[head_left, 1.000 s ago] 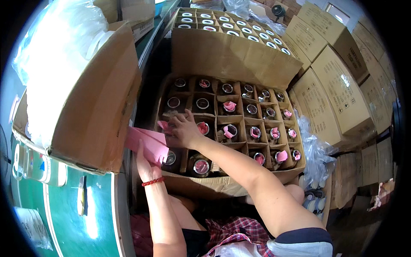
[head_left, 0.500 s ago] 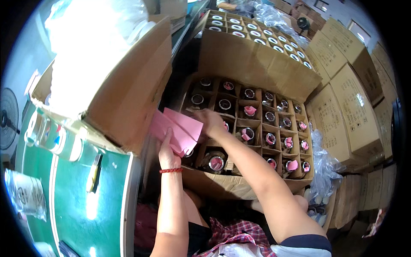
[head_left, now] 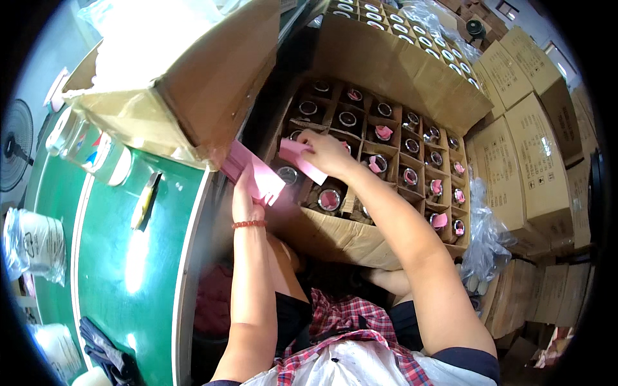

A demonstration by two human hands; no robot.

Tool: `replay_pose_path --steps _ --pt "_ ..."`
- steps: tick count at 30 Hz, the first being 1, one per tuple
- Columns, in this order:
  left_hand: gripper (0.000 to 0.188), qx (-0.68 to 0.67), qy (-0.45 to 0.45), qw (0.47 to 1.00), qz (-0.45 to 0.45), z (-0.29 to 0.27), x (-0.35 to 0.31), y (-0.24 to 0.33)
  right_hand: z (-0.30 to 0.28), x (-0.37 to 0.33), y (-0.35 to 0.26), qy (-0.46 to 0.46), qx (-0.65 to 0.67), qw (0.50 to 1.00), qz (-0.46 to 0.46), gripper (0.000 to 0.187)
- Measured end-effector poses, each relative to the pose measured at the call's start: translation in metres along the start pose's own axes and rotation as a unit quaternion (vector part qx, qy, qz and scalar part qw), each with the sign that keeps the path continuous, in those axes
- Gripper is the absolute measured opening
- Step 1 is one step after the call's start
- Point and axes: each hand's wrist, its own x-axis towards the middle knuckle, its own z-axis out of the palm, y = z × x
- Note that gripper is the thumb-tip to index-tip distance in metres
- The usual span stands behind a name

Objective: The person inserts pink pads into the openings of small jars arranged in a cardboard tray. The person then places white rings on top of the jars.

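My left hand (head_left: 244, 198) is closed on a small stack of pink paper slips (head_left: 256, 175), beside the corner of an open carton. One pink slip (head_left: 309, 168) is pinched in my right hand (head_left: 329, 154), bent and held apart from the stack. That hand is over the near left part of a divided cardboard box (head_left: 341, 238). Round-mouthed glass jars (head_left: 329, 200) with shiny rims stand in its compartments. Pink paper shows in many of the jars, mostly toward the right side; several at the left show none. My right hand and forearm hide some compartments.
An open carton (head_left: 219, 77) with white plastic stands on the green table (head_left: 161, 270) at left. A cutter knife (head_left: 145, 201), a clear jar (head_left: 90, 145) and dark gloves (head_left: 106, 350) lie there. Behind the box is another filled with jars (head_left: 418, 40). Stacked cartons (head_left: 531, 161) and plastic wrap (head_left: 483, 225) flank the right.
My right hand has drawn a pink slip away from the stack and holds it over the box. My left hand keeps the remaining slips. The whole view has shifted slightly.
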Motion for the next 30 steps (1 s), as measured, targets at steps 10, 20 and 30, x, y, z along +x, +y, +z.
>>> replay_pose_path --steps 10,20,30 --pt "0.025 0.038 -0.050 0.997 -0.045 -0.092 -0.141 0.045 0.073 0.008 -0.002 0.005 -0.326 0.940 -0.101 0.020" --pt "0.052 0.195 0.107 0.974 0.039 -0.187 -0.192 0.055 0.053 -0.011 -0.033 -0.094 -0.088 0.992 -0.013 0.028" --pt "0.053 0.283 0.218 0.934 0.006 -0.274 -0.221 0.032 0.090 -0.026 -0.011 0.078 -0.280 0.944 -0.155 0.017"
